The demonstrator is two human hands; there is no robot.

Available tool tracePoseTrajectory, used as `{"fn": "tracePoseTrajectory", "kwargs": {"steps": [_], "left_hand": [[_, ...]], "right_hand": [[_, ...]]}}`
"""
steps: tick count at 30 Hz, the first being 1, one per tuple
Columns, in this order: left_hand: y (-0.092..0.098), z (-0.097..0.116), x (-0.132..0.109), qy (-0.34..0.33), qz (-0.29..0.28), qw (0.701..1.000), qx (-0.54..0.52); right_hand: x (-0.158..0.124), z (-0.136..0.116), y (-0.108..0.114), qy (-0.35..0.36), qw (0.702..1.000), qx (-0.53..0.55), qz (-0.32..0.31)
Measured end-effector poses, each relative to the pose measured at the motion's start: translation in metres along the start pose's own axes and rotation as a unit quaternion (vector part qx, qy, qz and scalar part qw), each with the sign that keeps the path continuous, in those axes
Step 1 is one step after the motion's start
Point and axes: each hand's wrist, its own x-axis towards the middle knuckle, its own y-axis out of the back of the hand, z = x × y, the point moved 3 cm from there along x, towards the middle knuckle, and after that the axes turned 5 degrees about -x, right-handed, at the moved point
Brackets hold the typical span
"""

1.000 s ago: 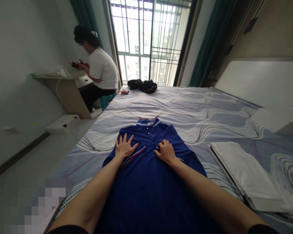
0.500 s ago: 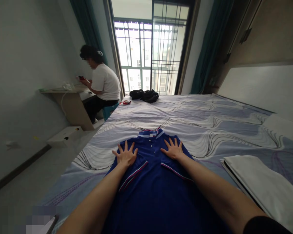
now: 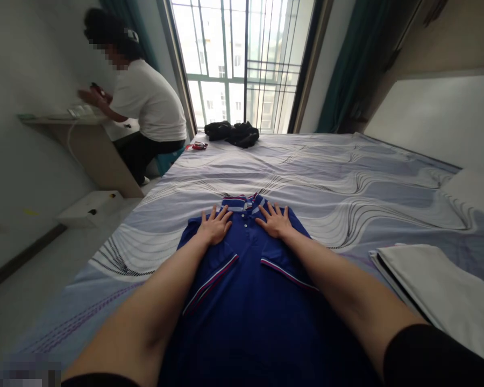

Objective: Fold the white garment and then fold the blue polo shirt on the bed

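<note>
1. Head camera view, largest thing first: the bed (image 3: 347, 177) fills the middle and right, a broad flat rectangle under a thin sheet printed with grey, lilac and white wavy bands and fine black line work, lightly creased.
2. A tall barred window (image 3: 242, 64) stands beyond the far end of the bed, with dark teal curtains at either side.
3. A blue polo shirt (image 3: 246, 301) lies flat on the near part of the bed, front up, of matte knit cloth. Its long axis runs from the viewer toward the window, with the collar at the far end and the hem out of view below. Both short sleeves are folded in over the chest, their red and white striped cuffs forming two slanted lines.
4. A seated person (image 3: 145, 107) in a white top works at a narrow wall shelf at the left.
5. A folded white cloth (image 3: 435, 290) lies on the bed well to the right of the shirt, smooth and rectangular.
6. A crumpled black garment (image 3: 232, 133) sits at the far end of the bed.
7. The left hand (image 3: 214, 226) lies open, palm down, fingers spread, on the shirt just left of the placket.
8. The right hand (image 3: 275, 221) lies open the same way just right of it.
9. Compared with half a second ago, both hands have slid inward and up toward the collar, and now sit closer together.
</note>
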Motion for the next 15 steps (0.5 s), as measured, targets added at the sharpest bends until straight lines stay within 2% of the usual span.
{"fn": "tracePoseTrajectory", "kwargs": {"steps": [4, 5, 7, 8, 11, 15], "left_hand": [[0.011, 0.029, -0.028, 0.116, 0.088, 0.989, 0.031], [0.015, 0.036, -0.040, 0.144, 0.100, 0.984, 0.024], [0.019, 0.044, -0.074, 0.209, 0.081, 0.974, -0.016], [0.018, 0.045, -0.095, 0.207, 0.070, 0.976, -0.027], [0.006, 0.035, -0.181, 0.160, 0.114, 0.980, 0.004], [-0.027, 0.004, -0.319, 0.165, 0.133, 0.976, -0.043]], "right_hand": [[-0.045, -0.003, 0.005, -0.034, 0.999, 0.010, -0.003], [-0.062, 0.000, 0.007, -0.038, 0.999, 0.014, -0.003], [-0.100, 0.013, 0.011, -0.025, 0.999, 0.021, -0.003], [-0.123, 0.022, 0.012, -0.013, 1.000, 0.022, 0.002], [-0.201, 0.057, 0.006, 0.031, 0.999, 0.026, -0.004], [-0.317, 0.101, -0.014, -0.041, 0.997, 0.048, 0.041]]}}
